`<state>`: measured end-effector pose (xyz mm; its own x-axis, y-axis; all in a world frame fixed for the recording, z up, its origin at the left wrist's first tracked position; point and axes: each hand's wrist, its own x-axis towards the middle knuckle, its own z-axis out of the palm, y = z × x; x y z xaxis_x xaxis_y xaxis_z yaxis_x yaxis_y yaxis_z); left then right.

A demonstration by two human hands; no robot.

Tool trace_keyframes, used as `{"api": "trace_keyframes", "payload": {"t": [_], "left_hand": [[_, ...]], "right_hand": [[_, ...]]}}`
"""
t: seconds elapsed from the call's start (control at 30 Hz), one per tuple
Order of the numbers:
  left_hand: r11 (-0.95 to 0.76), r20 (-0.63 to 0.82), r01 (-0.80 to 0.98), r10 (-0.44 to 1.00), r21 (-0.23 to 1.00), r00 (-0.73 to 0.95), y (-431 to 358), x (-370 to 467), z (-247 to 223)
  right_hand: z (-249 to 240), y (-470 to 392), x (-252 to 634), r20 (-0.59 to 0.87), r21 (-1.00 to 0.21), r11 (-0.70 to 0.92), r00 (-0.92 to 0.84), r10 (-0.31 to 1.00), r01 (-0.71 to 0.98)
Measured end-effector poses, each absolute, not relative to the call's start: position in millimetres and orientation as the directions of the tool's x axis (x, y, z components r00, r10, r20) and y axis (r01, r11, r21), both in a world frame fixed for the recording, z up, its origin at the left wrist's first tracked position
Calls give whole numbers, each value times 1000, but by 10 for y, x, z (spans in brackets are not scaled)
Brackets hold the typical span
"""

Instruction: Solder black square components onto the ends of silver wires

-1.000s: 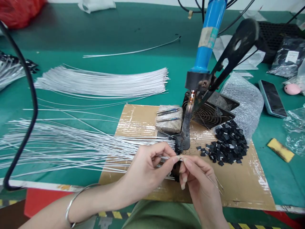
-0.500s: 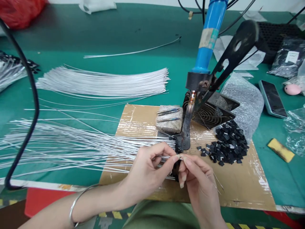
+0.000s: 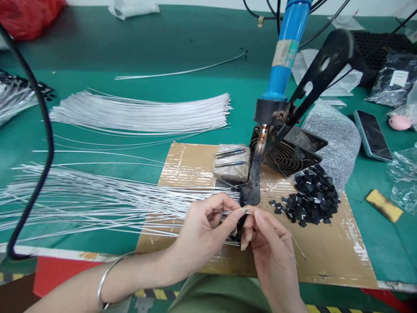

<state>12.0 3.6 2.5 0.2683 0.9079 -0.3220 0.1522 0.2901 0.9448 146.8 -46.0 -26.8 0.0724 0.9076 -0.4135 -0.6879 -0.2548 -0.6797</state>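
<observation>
shiny metal wires (image 3: 97,200), matt green mat (image 3: 146,43)

A phone (image 3: 372,134), a yellow sponge (image 3: 383,205) and a red bag (image 3: 28,15) lie on the green bench (image 3: 146,39).

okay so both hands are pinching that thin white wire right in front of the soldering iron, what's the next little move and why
Probably lift the wire end slightly up to the iron tip. The left hand and right hand pinch it together just below the tip, not yet touching it.
</observation>
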Motion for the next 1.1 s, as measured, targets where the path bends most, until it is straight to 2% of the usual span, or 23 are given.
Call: {"api": "trace_keyframes", "payload": {"t": [0.17,0.4,0.9,1.1], "left_hand": [[289,-314,132,917,948,247,58,119,18],[238,-282,188,925,953,256,58,97,24],[117,-184,238,942,964,281,31,77,-44],[65,-143,266,948,962,285,25,63,-40]], "right_hand": [[-314,-496,1501,-414,-718,-269,83,906,-642],[-356,-508,1483,-330,-815,-199,153,932,-545],[-308,-514,1495,-372,-788,-225,151,916,-572],[-325,-488,1560,-389,-747,-272,67,919,-606]]}}
